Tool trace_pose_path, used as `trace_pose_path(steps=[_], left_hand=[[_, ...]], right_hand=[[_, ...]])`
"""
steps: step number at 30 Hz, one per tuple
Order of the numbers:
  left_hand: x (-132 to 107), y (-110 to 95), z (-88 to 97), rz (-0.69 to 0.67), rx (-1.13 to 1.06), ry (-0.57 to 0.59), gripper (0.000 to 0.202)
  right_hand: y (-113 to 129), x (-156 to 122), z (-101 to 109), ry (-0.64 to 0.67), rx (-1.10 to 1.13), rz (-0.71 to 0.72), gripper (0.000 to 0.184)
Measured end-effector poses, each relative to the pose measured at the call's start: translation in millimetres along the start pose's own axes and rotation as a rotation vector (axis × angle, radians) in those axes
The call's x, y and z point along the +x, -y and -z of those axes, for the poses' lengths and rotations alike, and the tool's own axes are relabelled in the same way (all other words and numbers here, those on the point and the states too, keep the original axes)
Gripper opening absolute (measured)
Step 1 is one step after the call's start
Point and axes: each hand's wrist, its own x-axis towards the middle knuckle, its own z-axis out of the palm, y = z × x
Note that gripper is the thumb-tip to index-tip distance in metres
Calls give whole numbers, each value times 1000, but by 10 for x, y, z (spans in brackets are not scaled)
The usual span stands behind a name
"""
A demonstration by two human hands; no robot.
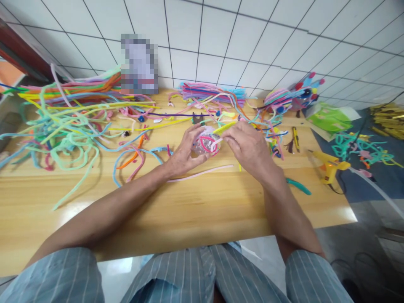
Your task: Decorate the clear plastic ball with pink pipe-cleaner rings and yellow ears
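Observation:
My left hand (187, 152) is curled round a small bundle of pink and white pipe cleaners (206, 144) held just above the wooden table (202, 206). My right hand (244, 145) pinches the same bundle from the right, its fingertips pressed together at a white loop. A yellow pipe cleaner (222, 128) sticks out between the two hands. A pale pink pipe cleaner (202, 173) lies flat on the table just below my hands.
Heaps of coloured pipe cleaners (69, 122) cover the table's left and back. A yellow glue gun (330, 166) lies at the right edge, near a teal-handled tool (298, 186) and a small cutter (296, 138). Finished pipe-cleaner pieces (290, 99) lean against the tiled wall.

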Motion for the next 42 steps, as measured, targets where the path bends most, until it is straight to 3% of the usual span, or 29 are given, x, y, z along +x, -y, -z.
trace_pose_path(steps=[11, 24, 42], left_hand=[[3, -1, 6, -35, -18, 30, 70], [3, -36, -11, 5, -56, 8, 69], [-7, -50, -8, 37, -72, 14, 64]], right_hand=[[144, 14, -182, -32, -168, 73, 24], [166, -3, -269, -86, -25, -30, 15], [196, -12, -344, -138, -16, -59, 15]])
